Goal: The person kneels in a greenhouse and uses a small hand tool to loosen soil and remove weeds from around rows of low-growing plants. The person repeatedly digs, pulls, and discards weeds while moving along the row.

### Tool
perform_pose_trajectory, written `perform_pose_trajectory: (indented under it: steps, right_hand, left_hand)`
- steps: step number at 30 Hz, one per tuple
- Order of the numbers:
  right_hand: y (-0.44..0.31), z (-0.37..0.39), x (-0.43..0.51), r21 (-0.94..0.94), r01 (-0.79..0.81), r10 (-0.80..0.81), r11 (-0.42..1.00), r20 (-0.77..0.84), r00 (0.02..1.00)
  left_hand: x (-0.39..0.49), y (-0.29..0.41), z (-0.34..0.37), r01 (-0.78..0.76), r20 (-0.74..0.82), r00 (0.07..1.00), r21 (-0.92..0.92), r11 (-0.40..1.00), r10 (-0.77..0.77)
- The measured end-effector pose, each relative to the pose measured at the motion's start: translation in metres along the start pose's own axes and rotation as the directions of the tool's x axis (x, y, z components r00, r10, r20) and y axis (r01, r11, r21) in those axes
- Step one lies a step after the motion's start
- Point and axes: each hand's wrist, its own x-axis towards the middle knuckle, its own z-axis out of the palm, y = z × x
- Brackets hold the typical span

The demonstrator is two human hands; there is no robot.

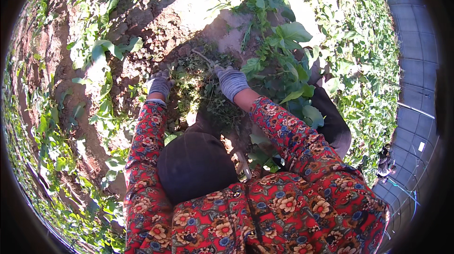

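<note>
My left hand [160, 83], in a grey striped knit glove, is low over the soil at the left edge of a heap of small leafy weeds [221, 106]. Its fingers are in shadow, so any hold is unclear. My right hand [231, 80], gloved alike, is at the heap's right side with its fingers bent down. A thin pale stick or stem [202, 56] runs up and left from those fingertips; I cannot tell whether they grip it. Shadow blurs the greenery between the hands.
Broad-leaved plants [292, 36] grow in a row right of my hands. My dark-trousered knee [197, 165] is just below the heap. Bare brown soil [145, 27] and more plant rows extend left. Grey mesh sheeting [415, 66] borders the field at right.
</note>
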Motion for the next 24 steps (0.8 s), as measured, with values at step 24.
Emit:
perform_pose_trajectory:
  steps: [24]
  right_hand:
    - [-0.003,-0.005,0.019,0.6,0.074,0.136,0.796,-0.297,0.945]
  left_hand:
    - [-0.014,0.04,0.007,0.21,0.152,0.961,-0.946,0.249,-0.233]
